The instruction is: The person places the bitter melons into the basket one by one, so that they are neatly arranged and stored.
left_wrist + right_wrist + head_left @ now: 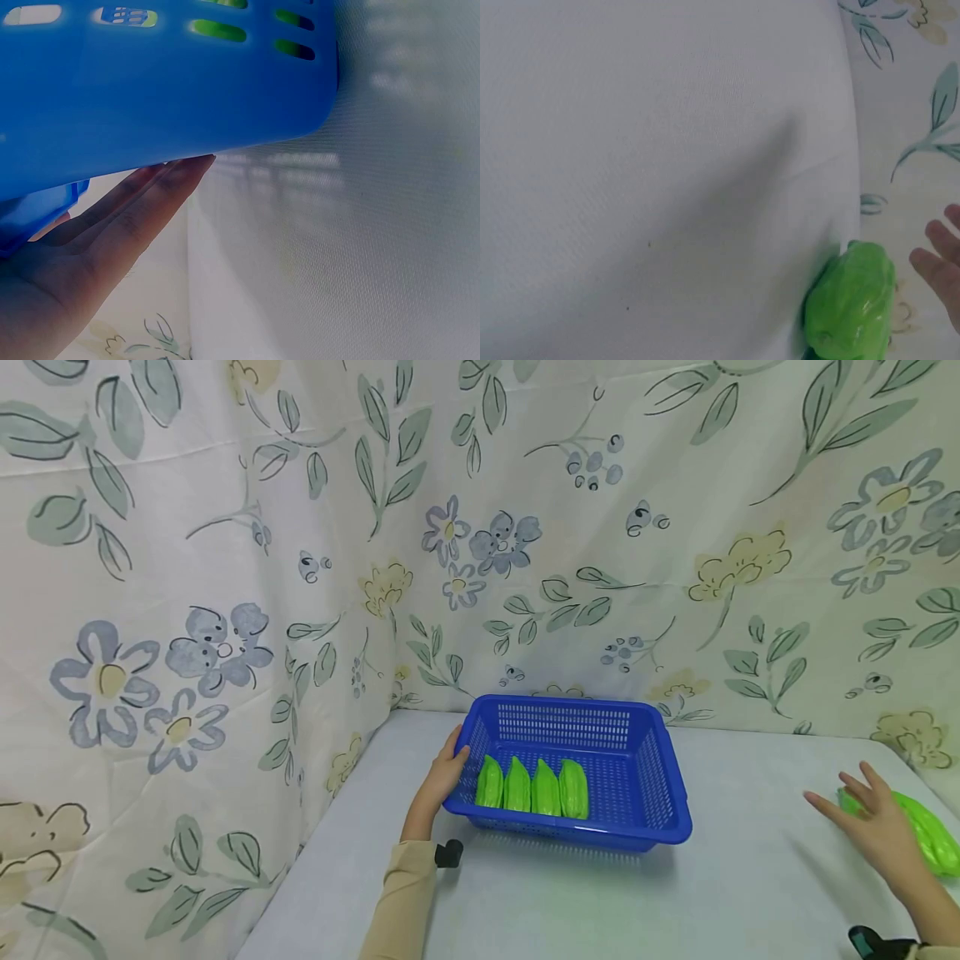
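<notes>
A blue plastic basket (660,777) with slotted walls holds several ridged green gourd-like pieces (545,787), side by side at its left front. My left hand (442,777) holds the basket's left side, thumb at the rim. In the left wrist view, the fingers (142,214) of that hand run long against the basket's underside (150,127). At the far right, my right hand (873,822) has its fingers spread, nothing in them. It overlaps another shiny green gourd-like piece (926,835) in the head view. In the right wrist view, the fingertips stand apart from this green piece (851,304).
The white tabletop (757,827) lies under the basket and stretches to both sides. Flower-printed cloth (562,543) rises behind the table and along its left side. The right table edge (853,112) runs close beside the lone green piece.
</notes>
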The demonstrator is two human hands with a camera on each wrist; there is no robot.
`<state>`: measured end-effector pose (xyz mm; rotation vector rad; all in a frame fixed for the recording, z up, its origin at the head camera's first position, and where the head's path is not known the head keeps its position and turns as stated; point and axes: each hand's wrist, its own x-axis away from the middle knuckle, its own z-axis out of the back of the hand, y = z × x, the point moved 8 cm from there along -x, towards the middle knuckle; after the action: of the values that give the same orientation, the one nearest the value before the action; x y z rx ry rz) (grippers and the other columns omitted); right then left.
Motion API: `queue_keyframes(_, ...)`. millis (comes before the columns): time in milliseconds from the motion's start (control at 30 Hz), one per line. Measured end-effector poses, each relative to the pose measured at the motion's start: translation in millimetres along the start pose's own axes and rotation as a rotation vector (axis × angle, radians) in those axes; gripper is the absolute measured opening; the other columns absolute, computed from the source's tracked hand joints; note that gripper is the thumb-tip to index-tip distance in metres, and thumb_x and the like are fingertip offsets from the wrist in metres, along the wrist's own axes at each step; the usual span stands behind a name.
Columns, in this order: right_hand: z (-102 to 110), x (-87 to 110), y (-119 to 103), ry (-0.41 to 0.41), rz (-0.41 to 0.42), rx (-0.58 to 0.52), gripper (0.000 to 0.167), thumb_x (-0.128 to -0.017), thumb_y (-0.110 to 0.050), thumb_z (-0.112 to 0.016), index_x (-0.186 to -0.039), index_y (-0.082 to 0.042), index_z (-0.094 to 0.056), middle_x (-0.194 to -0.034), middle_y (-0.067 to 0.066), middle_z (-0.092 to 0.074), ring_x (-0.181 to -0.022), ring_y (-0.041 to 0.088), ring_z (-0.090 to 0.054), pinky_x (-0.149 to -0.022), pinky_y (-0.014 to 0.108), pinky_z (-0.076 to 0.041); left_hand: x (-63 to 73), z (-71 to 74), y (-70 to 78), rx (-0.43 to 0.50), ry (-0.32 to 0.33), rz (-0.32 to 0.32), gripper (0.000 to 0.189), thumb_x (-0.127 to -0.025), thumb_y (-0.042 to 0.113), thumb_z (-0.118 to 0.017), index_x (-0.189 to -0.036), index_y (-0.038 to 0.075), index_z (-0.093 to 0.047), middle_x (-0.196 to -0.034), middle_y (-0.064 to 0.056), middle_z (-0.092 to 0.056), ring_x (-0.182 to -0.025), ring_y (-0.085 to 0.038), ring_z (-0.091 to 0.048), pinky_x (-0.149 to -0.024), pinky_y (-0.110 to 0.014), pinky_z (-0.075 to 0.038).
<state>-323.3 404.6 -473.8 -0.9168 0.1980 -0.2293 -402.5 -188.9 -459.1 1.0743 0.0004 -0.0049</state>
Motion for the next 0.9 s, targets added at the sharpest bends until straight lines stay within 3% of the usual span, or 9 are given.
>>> queue_keyframes(167,8.5,-4.4,17.7,0.042,-0.099,0.081,0.105,-0.095,-0.051,-0.054,-0.152,-0.001,0.019,-0.156,0.032,0.000,-0.143,0.055,0.001,-0.111,0.071,-0.010,-0.4,-0.4,-0.5,-0.003,-0.002,-0.004,0.056,-0.106,0.025,-0.036,-0.157,0.013,-0.017,-0.161,-0.020,-0.023,-0.148,-0.045,-0.020,-0.116,-0.066,-0.020)
queue_keyframes(433,21.5,1.8,29.9,0.105,-0.117,0.127,0.097,-0.097,-0.042,-0.052,-0.151,0.005,0.013,-0.153,0.036,-0.004,-0.146,0.051,0.002,-0.116,0.066,-0.005,0.0,-0.2,-0.7,0.004,-0.007,-0.007,0.056,-0.106,0.026,-0.036,-0.157,0.014,-0.017,-0.161,-0.019,-0.023,-0.149,-0.043,-0.020,-0.117,-0.064,-0.020)
queue_keyframes(667,27.0,11.7,38.9,0.117,-0.306,0.146,0.096,-0.097,-0.048,-0.050,-0.153,0.001,0.010,-0.158,0.028,-0.002,-0.150,0.043,0.006,-0.119,0.064,-0.003,-1.1,-0.6,-1.2,0.000,-0.005,-0.011,0.057,-0.105,0.025,-0.037,-0.157,0.013,-0.017,-0.161,-0.019,-0.023,-0.148,-0.043,-0.021,-0.118,-0.062,-0.020)
queue_keyframes(900,25.3,11.6,43.8,0.105,-0.374,0.142,0.097,-0.096,-0.053,-0.049,-0.154,-0.003,0.010,-0.158,0.024,0.000,-0.150,0.043,0.005,-0.119,0.064,-0.004,-0.8,-0.2,-1.9,0.004,-0.005,-0.017,0.057,-0.105,0.026,-0.037,-0.157,0.014,-0.017,-0.161,-0.019,-0.023,-0.149,-0.042,-0.021,-0.118,-0.062,-0.020)
